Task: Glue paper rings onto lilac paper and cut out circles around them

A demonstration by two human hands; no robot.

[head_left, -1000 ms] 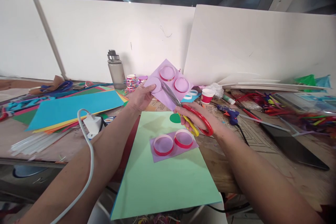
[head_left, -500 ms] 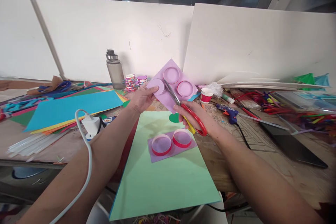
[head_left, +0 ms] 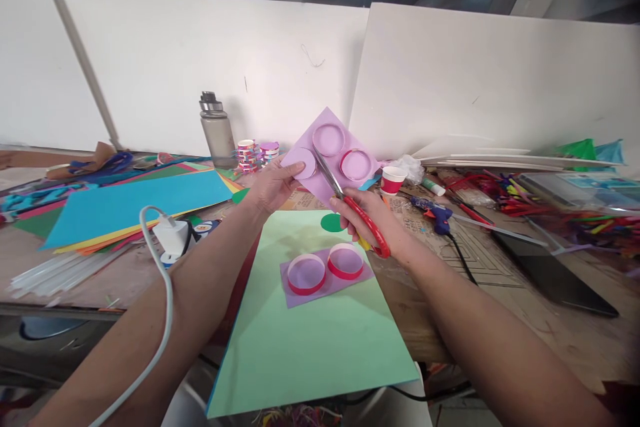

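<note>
My left hand (head_left: 278, 183) grips the left edge of a sheet of purple paper (head_left: 327, 119), its thumb on one of three round paper-cup rings that sit on the sheet. My right hand (head_left: 375, 215) is wrapped round the scissors (head_left: 367, 215), which have one red and one yellow handle. Their blades (head_left: 327, 170) lie over the purple sheet between the rings and look nearly closed. Below, a smaller purple piece (head_left: 293, 300) carries two red-and-white cup rings (head_left: 307, 275) and rests on a pale green sheet (head_left: 320, 353).
Coloured paper (head_left: 135, 203), glue sticks (head_left: 55, 271) and a white plug with cable (head_left: 173, 237) lie left. A bottle (head_left: 217, 133) and stacked cup pieces (head_left: 247, 156) stand behind. At right are a paper cup (head_left: 393, 180), a glue gun (head_left: 439, 215) and a black tablet-like slab (head_left: 555, 277).
The scissor handles have come closer together, with less of the yellow one showing. The purple sheet has tilted slightly in my hands. The camera view has shifted a little.
</note>
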